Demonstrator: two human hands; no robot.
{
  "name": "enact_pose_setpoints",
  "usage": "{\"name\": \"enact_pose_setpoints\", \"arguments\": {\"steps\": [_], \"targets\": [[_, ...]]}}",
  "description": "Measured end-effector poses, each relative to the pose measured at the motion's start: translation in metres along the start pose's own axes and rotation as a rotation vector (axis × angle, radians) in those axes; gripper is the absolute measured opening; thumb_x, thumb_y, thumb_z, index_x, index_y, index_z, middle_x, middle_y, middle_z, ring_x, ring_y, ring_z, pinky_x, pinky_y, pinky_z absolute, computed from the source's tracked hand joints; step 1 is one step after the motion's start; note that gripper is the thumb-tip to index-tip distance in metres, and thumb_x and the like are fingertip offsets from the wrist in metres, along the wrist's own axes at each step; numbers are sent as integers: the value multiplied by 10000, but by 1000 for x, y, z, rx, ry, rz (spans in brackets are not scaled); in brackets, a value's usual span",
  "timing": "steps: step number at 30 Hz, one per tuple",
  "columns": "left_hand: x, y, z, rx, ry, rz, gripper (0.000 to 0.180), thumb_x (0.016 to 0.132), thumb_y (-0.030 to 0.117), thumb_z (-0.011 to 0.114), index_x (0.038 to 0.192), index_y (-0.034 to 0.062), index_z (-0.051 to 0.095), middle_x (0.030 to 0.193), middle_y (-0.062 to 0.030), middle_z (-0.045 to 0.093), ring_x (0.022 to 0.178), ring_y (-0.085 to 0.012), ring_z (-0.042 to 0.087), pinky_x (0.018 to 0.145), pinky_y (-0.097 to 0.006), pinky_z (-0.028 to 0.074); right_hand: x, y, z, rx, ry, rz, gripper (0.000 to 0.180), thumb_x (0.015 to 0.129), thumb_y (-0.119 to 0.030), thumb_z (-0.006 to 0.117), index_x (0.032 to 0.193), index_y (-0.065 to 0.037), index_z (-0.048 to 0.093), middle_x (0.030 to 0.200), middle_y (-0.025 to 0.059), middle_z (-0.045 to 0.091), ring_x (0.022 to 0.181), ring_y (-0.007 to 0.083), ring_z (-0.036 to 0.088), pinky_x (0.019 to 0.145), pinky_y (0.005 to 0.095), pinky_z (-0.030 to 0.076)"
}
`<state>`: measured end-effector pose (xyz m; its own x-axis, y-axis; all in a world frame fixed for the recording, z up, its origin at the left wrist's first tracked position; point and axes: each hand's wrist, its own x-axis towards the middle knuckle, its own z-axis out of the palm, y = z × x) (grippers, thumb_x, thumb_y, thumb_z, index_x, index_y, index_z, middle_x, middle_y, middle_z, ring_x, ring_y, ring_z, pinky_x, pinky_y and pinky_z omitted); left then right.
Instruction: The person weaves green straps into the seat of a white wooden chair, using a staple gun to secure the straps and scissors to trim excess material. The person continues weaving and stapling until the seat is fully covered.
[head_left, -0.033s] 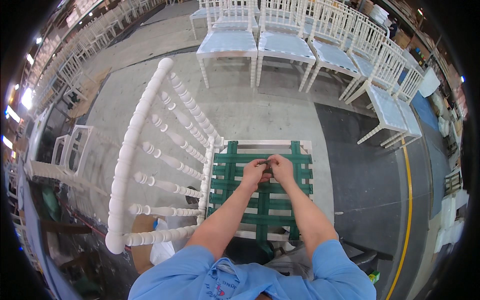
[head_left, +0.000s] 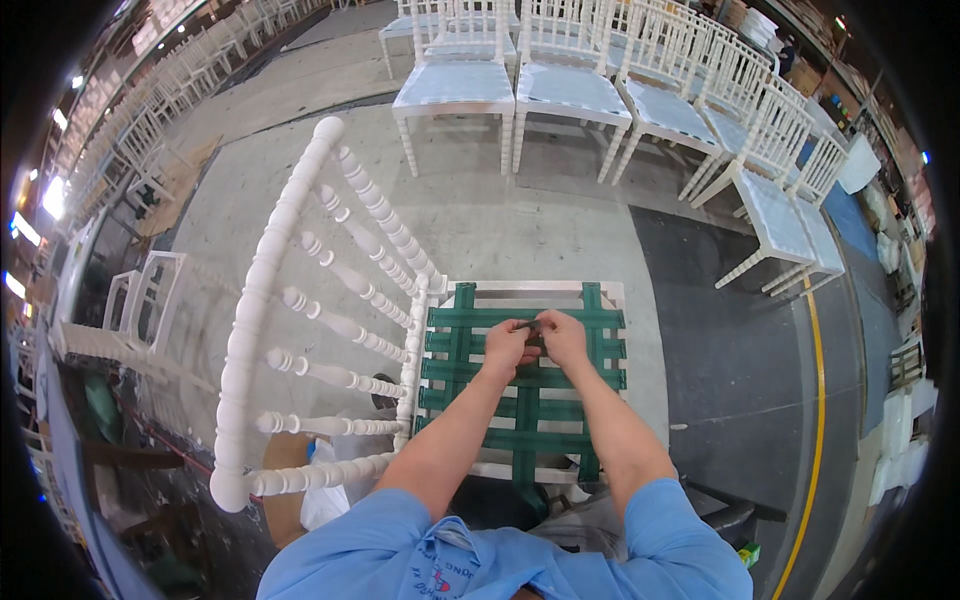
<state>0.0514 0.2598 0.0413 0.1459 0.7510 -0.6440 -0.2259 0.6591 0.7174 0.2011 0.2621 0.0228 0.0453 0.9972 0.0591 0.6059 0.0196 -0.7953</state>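
A white chair with turned spindles (head_left: 340, 312) stands before me, its back on the left. Green webbing straps (head_left: 545, 410) cross its open seat frame (head_left: 520, 289), woven over and under each other. Over the far half of the seat my left hand (head_left: 508, 350) and my right hand (head_left: 563, 338) meet, fingertips pinched. Between them is the dark green end of the middle webbing strap, mostly covered by my fingers. The near end of that strap hangs past the front of the frame (head_left: 487, 469).
Rows of white chairs with pale covered seats (head_left: 575, 92) stand at the far side and right. More chair frames (head_left: 145, 300) are at the left. A yellow line (head_left: 818, 400) runs along the dark floor on the right. White plastic (head_left: 325, 500) lies beside the chair back.
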Motion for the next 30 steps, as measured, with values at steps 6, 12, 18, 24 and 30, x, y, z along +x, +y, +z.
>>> {"name": "enact_pose_setpoints", "arguments": {"steps": [6,12,18,24,30], "targets": [[25,-12,4,106,31,-18,298,1058,129,575,1338,35,618,1134,-113,687,733,-244,772,597,-341,620,37,31,1,-274,54,-129,185,959,-236,672,1045,-114,781,997,130,778,987,392,713,887,528,545],[41,-14,1,-260,-99,-34,388,971,20,501,1352,52,567,1032,-120,655,749,-276,747,670,-416,624,93,45,-3,-311,-348,98,303,946,-345,663,1105,-128,803,1025,173,783,974,354,745,888,460,567],[51,-22,-16,-393,-250,2,453,927,-23,472,1350,97,581,1009,-90,647,747,-276,745,683,-430,620,111,41,16,-190,-494,263,309,875,-377,728,1013,-119,828,1001,144,793,918,294,753,854,424,573],[41,-13,-16,-449,-202,0,453,935,-13,478,1362,91,585,950,-75,662,713,-264,741,671,-424,618,104,32,29,-265,-299,330,261,865,-334,755,977,-107,821,957,141,793,920,310,761,838,420,575],[22,-1,-24,279,152,171,402,975,19,513,1366,51,603,1178,-161,745,811,-288,753,784,-429,611,97,10,20,88,116,426,198,923,-231,753,945,-35,771,856,101,751,755,217,689,733,387,546]]}}
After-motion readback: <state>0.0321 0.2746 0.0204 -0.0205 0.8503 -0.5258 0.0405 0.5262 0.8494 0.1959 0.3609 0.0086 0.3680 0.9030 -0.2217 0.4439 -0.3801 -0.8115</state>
